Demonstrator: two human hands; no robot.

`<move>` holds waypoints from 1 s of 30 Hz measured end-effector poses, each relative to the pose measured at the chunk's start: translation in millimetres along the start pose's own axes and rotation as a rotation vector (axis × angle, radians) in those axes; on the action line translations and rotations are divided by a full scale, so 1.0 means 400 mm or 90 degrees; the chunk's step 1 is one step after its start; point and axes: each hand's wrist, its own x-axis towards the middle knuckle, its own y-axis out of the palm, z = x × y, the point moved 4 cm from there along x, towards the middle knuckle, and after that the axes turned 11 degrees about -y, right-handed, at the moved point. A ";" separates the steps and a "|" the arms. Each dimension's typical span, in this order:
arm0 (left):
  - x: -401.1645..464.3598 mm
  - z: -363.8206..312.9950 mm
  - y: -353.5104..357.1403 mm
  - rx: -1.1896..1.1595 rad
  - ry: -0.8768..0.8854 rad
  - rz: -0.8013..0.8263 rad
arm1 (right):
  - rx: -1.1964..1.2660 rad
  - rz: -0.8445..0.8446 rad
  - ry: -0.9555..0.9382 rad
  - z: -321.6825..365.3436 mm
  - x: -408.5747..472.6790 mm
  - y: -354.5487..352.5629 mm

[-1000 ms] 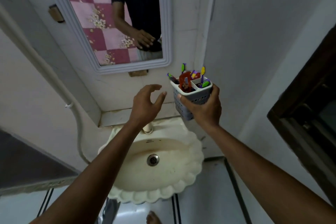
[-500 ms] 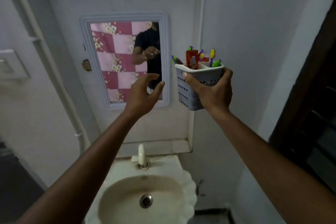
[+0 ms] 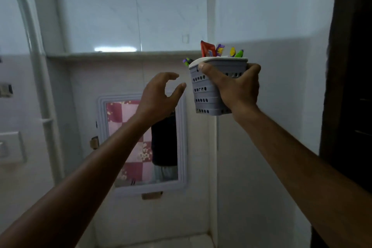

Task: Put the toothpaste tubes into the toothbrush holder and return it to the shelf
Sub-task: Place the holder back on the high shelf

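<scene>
My right hand (image 3: 235,86) grips a grey perforated toothbrush holder (image 3: 203,90) with a white rim, held upright at about the height of the shelf ledge (image 3: 120,54). A red toothpaste tube (image 3: 207,50) and several coloured toothbrushes (image 3: 236,52) stick up out of it. My left hand (image 3: 159,96) hovers just left of the holder with fingers curled apart, touching nothing. The shelf is a recessed tiled niche above the mirror, up and left of the holder.
A framed mirror (image 3: 141,143) hangs on the wall below the shelf. A white pipe (image 3: 38,66) runs down the left wall. A dark door frame (image 3: 350,86) fills the right edge. The wall corner (image 3: 211,16) lies right behind the holder.
The holder in my right hand has risen from above the sink to shelf height. My view tilted upward, so the sink dropped out of sight. My left hand rose alongside.
</scene>
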 end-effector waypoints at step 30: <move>0.458 0.151 0.097 0.182 0.005 -0.088 | -0.102 -0.105 -0.100 0.051 0.475 0.364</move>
